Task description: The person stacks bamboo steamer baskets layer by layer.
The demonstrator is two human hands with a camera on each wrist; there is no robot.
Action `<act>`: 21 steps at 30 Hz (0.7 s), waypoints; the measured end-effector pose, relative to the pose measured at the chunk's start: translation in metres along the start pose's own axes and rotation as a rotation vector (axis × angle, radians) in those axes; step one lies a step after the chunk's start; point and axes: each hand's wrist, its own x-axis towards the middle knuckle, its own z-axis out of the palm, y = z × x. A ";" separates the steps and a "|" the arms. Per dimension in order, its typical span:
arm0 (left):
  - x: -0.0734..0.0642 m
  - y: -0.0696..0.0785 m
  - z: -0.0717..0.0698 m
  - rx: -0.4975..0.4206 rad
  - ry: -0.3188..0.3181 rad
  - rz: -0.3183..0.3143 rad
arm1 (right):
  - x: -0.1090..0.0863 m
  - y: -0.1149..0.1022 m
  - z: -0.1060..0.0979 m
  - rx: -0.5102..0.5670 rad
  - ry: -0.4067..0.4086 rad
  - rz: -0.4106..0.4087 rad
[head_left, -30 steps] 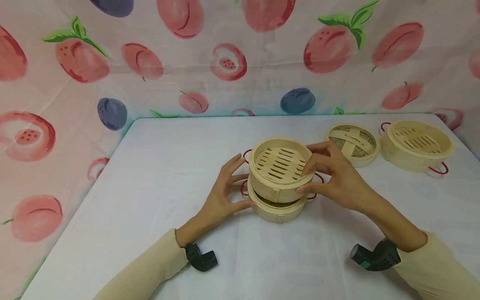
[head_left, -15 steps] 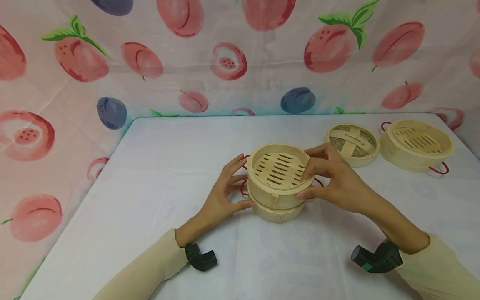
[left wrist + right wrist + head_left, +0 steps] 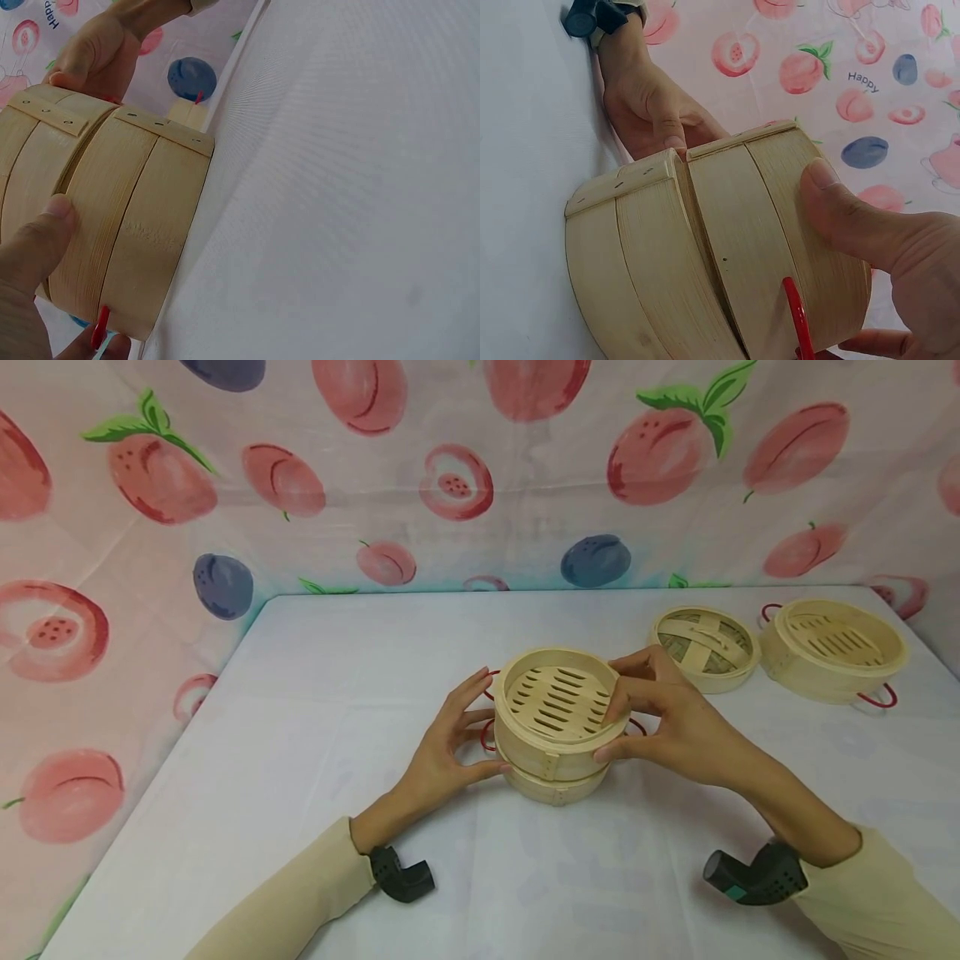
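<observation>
While right hand (image 3: 675, 725) pinches upper steamer (image 3: 557, 708), left hand (image 3: 441, 748) apparently holds lower steamer (image 3: 557, 790).

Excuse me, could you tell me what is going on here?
A person's right hand grips the upper bamboo basket at its rim; it rests on the lower basket, which their left hand holds. A round lid and a third basket stand farther back on the white table.

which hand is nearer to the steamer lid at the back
Right. The right hand grips the upper basket, just in front of the steamer lid and to its left. The left hand is farther off, holding the lower basket from its left.
</observation>
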 end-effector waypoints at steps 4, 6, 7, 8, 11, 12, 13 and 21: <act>0.000 0.000 0.000 0.008 0.006 0.003 | 0.000 0.000 -0.001 -0.021 -0.009 -0.010; -0.001 0.000 0.000 0.011 0.008 0.000 | 0.000 0.000 -0.001 -0.035 -0.016 -0.016; -0.001 0.001 -0.001 0.012 0.007 -0.002 | 0.000 0.000 -0.001 -0.043 -0.018 -0.020; -0.001 0.001 -0.001 0.012 0.007 -0.003 | 0.000 0.000 0.000 -0.049 -0.021 -0.023; -0.001 0.001 -0.001 0.007 0.006 -0.008 | 0.000 0.000 0.000 -0.055 -0.027 -0.026; -0.001 0.001 -0.001 0.003 0.005 -0.008 | -0.001 0.000 0.001 -0.053 -0.028 -0.024; -0.001 0.001 -0.001 -0.001 0.003 -0.009 | -0.001 0.000 0.000 -0.050 -0.028 -0.022; -0.001 0.000 0.000 -0.006 0.005 0.001 | -0.002 0.001 -0.003 -0.053 -0.057 -0.005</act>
